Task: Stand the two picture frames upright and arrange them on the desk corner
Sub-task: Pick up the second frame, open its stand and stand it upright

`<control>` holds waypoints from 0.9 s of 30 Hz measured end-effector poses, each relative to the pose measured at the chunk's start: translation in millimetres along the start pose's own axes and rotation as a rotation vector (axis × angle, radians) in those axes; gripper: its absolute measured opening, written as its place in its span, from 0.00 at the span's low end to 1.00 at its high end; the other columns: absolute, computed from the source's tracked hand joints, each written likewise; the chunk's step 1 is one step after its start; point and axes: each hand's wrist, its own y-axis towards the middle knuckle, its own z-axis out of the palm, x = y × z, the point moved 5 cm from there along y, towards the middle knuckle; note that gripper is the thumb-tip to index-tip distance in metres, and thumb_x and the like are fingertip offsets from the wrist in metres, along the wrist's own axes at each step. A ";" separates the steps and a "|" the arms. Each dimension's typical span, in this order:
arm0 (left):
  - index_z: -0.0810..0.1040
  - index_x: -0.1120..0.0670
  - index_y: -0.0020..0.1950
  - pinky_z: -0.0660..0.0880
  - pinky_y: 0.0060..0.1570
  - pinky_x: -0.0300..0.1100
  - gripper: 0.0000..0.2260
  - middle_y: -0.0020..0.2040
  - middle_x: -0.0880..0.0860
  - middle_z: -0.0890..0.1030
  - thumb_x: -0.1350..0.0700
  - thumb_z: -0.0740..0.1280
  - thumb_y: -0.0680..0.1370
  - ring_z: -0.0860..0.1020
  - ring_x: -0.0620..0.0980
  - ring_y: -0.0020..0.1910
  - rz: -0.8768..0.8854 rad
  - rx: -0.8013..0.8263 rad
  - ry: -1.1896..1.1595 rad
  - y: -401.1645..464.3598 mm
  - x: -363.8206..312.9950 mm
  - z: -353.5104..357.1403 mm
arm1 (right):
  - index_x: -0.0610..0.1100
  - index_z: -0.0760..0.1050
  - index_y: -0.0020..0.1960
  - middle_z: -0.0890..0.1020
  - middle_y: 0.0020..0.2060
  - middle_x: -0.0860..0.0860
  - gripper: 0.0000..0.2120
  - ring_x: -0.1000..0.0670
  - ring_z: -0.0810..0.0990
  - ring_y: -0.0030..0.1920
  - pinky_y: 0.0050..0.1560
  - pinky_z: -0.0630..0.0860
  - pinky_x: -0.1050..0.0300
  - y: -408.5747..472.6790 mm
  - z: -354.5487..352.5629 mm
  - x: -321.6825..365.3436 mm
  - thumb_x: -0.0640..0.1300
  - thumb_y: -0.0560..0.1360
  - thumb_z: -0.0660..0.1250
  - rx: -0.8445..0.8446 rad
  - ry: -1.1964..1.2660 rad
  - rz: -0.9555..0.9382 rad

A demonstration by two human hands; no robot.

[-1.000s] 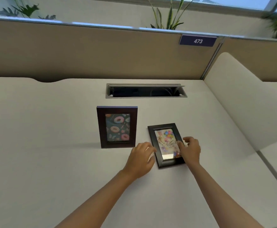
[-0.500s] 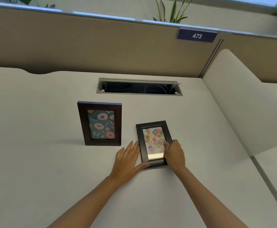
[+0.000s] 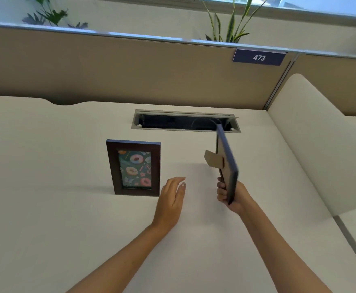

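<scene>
A dark brown picture frame with a doughnut print stands upright on the white desk, left of centre. My right hand grips the bottom edge of the black picture frame, held in the air and turned edge-on, so its picture is hidden. Its cardboard back stand sticks out to the left. My left hand hovers flat and empty over the desk between the two frames, fingers together and extended.
An open cable hatch is set in the desk behind the frames. A tan partition with a blue "473" plate runs along the back. A cream side divider bounds the right. Plants stand behind the partition.
The black frame lay flat on the desk under both hands; my right hand has lifted it off the desk and turned it on edge. My left hand has let go of it.
</scene>
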 end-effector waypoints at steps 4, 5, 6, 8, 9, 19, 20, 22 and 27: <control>0.74 0.53 0.61 0.74 0.59 0.49 0.12 0.57 0.48 0.76 0.53 0.57 0.81 0.74 0.46 0.60 0.100 -0.036 0.015 13.2 -22.6 -3.3 | 0.39 0.71 0.42 0.72 0.24 0.49 0.14 0.53 0.67 0.19 0.18 0.65 0.64 -6.2 8.3 -8.4 0.46 0.80 0.53 0.184 0.197 0.078; 0.74 0.54 0.62 0.74 0.59 0.49 0.12 0.58 0.49 0.76 0.54 0.58 0.81 0.74 0.47 0.60 0.132 -0.044 0.046 17.0 -28.0 -4.2 | 0.39 0.71 0.42 0.72 0.24 0.48 0.15 0.53 0.68 0.19 0.18 0.66 0.64 -6.9 9.9 -11.2 0.48 0.80 0.54 0.199 0.198 0.079; 0.73 0.54 0.63 0.73 0.60 0.48 0.12 0.60 0.50 0.76 0.55 0.58 0.80 0.73 0.47 0.61 0.185 -0.042 0.105 21.5 -34.7 -4.6 | 0.39 0.72 0.43 0.73 0.24 0.48 0.15 0.53 0.68 0.19 0.18 0.66 0.65 -8.3 11.3 -13.6 0.49 0.79 0.55 0.208 0.193 0.076; 0.70 0.53 0.67 0.69 0.65 0.46 0.16 0.66 0.52 0.73 0.57 0.60 0.79 0.70 0.49 0.65 0.306 0.021 0.304 33.0 -46.9 0.0 | 0.39 0.72 0.43 0.73 0.25 0.48 0.16 0.53 0.69 0.20 0.19 0.67 0.64 -9.1 12.9 -18.7 0.51 0.79 0.57 0.222 0.168 0.071; 0.67 0.53 0.70 0.65 0.66 0.46 0.19 0.69 0.52 0.71 0.57 0.60 0.79 0.67 0.50 0.69 0.351 0.087 0.409 39.6 -51.6 4.8 | 0.39 0.72 0.44 0.73 0.25 0.48 0.15 0.53 0.69 0.20 0.19 0.67 0.64 -10.0 14.3 -21.0 0.51 0.78 0.58 0.228 0.150 0.063; 0.70 0.50 0.64 0.61 0.56 0.53 0.17 0.63 0.52 0.74 0.59 0.59 0.76 0.66 0.56 0.63 0.423 0.218 0.745 71.5 -51.7 6.3 | 0.41 0.71 0.45 0.72 0.25 0.50 0.12 0.53 0.65 0.21 0.21 0.63 0.64 -21.5 15.0 -9.8 0.48 0.79 0.56 0.002 -0.162 -0.068; 0.70 0.49 0.66 0.61 0.56 0.53 0.18 0.63 0.52 0.74 0.59 0.59 0.76 0.66 0.56 0.64 0.418 0.225 0.732 70.9 -50.9 5.0 | 0.42 0.71 0.44 0.71 0.25 0.50 0.12 0.53 0.65 0.21 0.21 0.62 0.64 -22.7 14.8 -7.4 0.49 0.79 0.56 -0.027 -0.200 -0.088; 0.68 0.49 0.69 0.61 0.59 0.53 0.21 0.67 0.51 0.72 0.60 0.60 0.76 0.64 0.55 0.67 0.376 0.240 0.698 69.6 -51.7 2.2 | 0.43 0.70 0.43 0.69 0.26 0.50 0.12 0.53 0.64 0.22 0.21 0.61 0.63 -24.9 17.5 -5.9 0.50 0.79 0.57 -0.055 -0.246 -0.124; 0.73 0.51 0.65 0.70 0.60 0.48 0.14 0.61 0.50 0.76 0.50 0.56 0.81 0.72 0.48 0.61 0.314 0.009 0.231 50.2 -74.2 -17.8 | 0.43 0.71 0.41 0.69 0.23 0.51 0.15 0.54 0.64 0.20 0.20 0.62 0.63 -25.0 24.4 -1.3 0.53 0.79 0.58 -0.106 -0.079 -0.211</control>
